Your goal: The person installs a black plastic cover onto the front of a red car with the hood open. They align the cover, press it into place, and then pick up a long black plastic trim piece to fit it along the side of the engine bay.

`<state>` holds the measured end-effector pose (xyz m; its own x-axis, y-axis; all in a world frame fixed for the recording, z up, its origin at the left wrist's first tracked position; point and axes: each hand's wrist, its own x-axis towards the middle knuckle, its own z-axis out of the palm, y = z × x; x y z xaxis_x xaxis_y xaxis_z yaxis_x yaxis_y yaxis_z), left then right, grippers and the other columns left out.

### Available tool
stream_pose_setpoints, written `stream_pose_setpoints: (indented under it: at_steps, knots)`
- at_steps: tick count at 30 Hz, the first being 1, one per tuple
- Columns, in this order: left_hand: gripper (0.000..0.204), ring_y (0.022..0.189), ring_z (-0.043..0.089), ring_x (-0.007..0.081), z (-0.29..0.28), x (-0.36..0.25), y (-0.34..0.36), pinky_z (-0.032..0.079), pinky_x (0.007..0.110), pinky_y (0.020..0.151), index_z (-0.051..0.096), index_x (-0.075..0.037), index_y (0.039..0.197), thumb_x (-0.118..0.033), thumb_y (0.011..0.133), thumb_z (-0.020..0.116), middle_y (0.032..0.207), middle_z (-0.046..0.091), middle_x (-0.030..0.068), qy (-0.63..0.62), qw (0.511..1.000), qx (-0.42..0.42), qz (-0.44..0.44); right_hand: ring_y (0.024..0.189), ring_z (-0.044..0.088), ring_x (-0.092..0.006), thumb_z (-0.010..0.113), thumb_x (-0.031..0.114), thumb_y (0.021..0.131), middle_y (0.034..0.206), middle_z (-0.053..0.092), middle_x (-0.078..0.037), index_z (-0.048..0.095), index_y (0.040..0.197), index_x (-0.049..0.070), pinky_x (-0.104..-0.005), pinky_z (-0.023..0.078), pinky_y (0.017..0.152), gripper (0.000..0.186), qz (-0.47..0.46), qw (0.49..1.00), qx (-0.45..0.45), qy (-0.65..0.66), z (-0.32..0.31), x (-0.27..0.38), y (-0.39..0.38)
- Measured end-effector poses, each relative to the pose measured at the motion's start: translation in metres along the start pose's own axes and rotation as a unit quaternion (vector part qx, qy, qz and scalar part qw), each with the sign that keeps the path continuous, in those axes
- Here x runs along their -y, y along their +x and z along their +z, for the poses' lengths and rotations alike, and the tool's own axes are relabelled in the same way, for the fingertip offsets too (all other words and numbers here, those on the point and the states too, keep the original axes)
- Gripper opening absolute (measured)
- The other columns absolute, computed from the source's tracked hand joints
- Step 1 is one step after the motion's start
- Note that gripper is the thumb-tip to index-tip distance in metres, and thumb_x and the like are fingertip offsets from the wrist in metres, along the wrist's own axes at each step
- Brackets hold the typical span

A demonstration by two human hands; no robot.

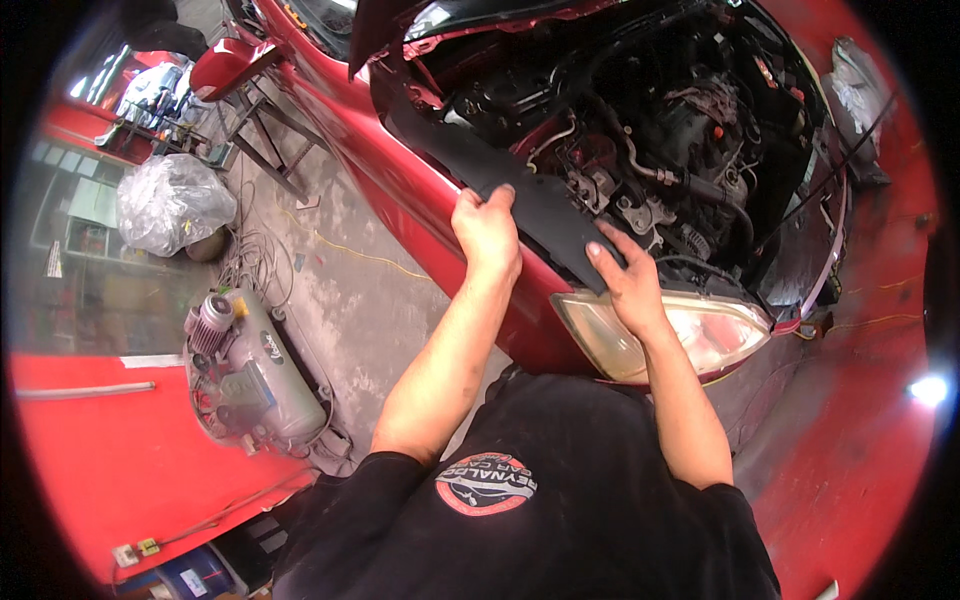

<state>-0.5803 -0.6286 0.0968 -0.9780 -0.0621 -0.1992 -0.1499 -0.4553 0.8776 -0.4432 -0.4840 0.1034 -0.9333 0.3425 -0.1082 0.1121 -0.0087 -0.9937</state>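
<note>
A long, flat black trim panel (545, 215) lies along the top edge of the red fender (400, 215), beside the open engine bay. My left hand (487, 228) is closed round its outer edge, thumb on top; the other fingers are mostly hidden under it. At the panel's near end, above the headlight, my right hand (632, 283) grips its inner edge with the thumb on the dark surface. Some of those fingers are out of sight. The hazy headlight (700, 335) sits just below my right wrist.
The engine (640, 190) with hoses and wiring fills the bay. To the left stand a grey air compressor (265, 370), coiled hoses (250, 265), a plastic-wrapped bundle (175, 205) and a metal stand (265, 140). A yellow cord (365, 254) crosses the concrete floor.
</note>
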Motion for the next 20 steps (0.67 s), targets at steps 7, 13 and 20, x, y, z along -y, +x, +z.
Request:
stream_pose_setpoints:
  at_steps: [7, 13, 20]
  knots:
    - [0.009, 0.054, 0.057, 0.0164, 0.005, -0.005, 0.044, 0.042, 0.031, 0.047, 0.058, -0.005, 0.095, -0.001, 0.092, 0.066, 0.077, 0.065, 0.0069, 0.065, 0.997, -0.047, 0.012, 0.07, 0.062, -0.0167, 0.06, 0.03, 0.103, 0.094, 0.07, -0.011, 0.064, 0.134, 0.0, -0.0308, 0.052, 0.067, 0.043, -0.006, 0.999, -0.019, -0.038, 0.013, -0.01, 0.05]
    - [0.012, 0.064, 0.064, 0.0192, 0.001, -0.015, 0.058, 0.045, 0.03, 0.048, 0.063, -0.001, 0.104, -0.003, 0.093, 0.069, 0.09, 0.071, 0.0107, 0.083, 0.995, -0.033, -0.031, 0.126, 0.062, -0.0399, 0.059, 0.029, 0.102, 0.127, 0.066, -0.028, 0.063, 0.135, 0.001, -0.0406, 0.046, 0.106, 0.044, -0.031, 0.991, -0.016, -0.13, 0.015, -0.017, 0.055]
    - [0.034, 0.085, 0.076, 0.0352, -0.008, -0.028, 0.069, 0.062, 0.029, 0.055, 0.053, 0.007, 0.13, -0.007, 0.101, 0.061, 0.11, 0.072, 0.0202, 0.189, 0.973, 0.057, -0.119, 0.142, 0.047, -0.0342, 0.077, 0.032, 0.088, 0.141, 0.061, -0.022, 0.066, 0.136, 0.007, -0.0448, 0.032, 0.118, 0.055, -0.106, 0.956, -0.002, -0.275, -0.027, -0.025, 0.038]
